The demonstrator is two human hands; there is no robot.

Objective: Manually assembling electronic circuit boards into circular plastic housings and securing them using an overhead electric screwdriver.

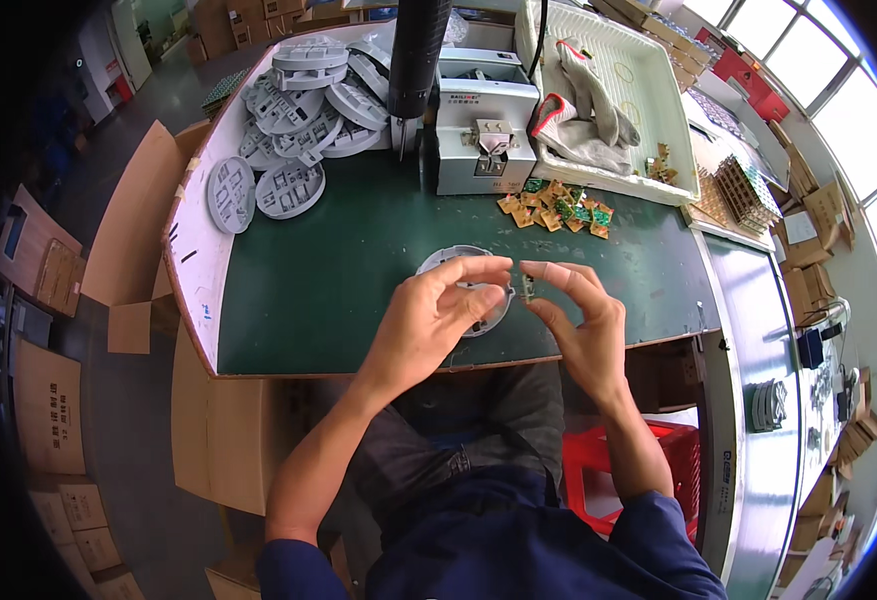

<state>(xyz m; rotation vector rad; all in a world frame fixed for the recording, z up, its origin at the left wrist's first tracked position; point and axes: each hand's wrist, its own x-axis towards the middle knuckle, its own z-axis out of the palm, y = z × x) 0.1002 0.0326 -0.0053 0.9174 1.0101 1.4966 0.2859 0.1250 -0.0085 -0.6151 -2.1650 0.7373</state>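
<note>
Hands raised over near edge of green bench [338, 270]. Right hand [583, 325] pinches small circuit board [528, 287] at fingertips; left hand [428, 320], fingers curled, seems to touch it too, view poor. Grey round housing [448, 262] lies beneath. Loose boards [555, 207] far right; stacked housings [303, 100] far left corner.

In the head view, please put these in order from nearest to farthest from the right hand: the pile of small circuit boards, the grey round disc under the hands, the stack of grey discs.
From the right hand:
1. Round disc, just left of it, under the left hand.
2. Circuit boards, straight beyond on the green mat.
3. Disc stack, at the far left corner.
</note>
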